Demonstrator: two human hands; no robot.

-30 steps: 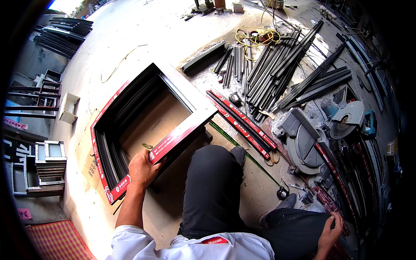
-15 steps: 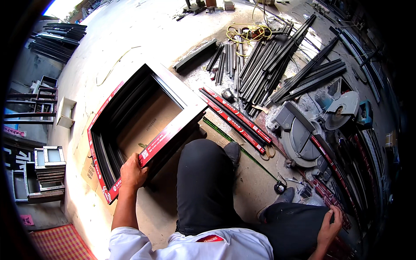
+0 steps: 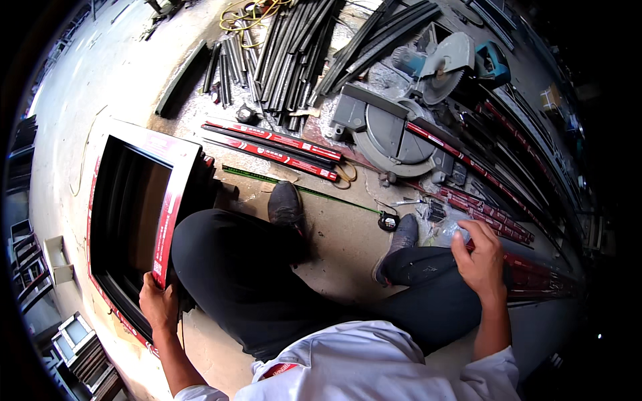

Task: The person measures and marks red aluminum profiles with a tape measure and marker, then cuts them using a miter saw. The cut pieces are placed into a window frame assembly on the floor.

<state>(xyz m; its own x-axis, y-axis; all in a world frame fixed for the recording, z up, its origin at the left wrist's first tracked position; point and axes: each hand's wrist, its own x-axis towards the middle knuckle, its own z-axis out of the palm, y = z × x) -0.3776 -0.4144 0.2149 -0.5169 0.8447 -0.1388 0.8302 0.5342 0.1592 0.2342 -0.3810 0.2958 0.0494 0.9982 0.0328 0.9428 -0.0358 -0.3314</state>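
Note:
My left hand point(image 3: 159, 304) is closed around the near corner of a stack of rectangular black window frames point(image 3: 175, 197), whose edges carry red and white film. The stack sits to the left of my knee, with brown cardboard showing through its opening. Over my right knee, my right hand point(image 3: 483, 262) is raised with its fingers bent and apart, and I see nothing in it. Just beyond those fingers lie a clear plastic bag point(image 3: 447, 234) and some red-filmed profiles point(image 3: 485, 215). A tape measure point(image 3: 388, 221) with its green blade point(image 3: 328, 200) pulled out rests between my feet.
A mitre saw point(image 3: 401, 130) stands ahead on the right, with a red-filmed bar lying across it. Two red-filmed bars point(image 3: 274, 148) lie in front of my feet. Cut black profiles point(image 3: 294, 53) are piled farther off, near a yellow cord point(image 3: 251, 20). White-edged frames point(image 3: 77, 331) are stacked at left.
The view has turned to the right, so the scene sits farther left. My right hand has risen off my thigh and reached forward, fingers spreading. My left hand still holds the frame stack.

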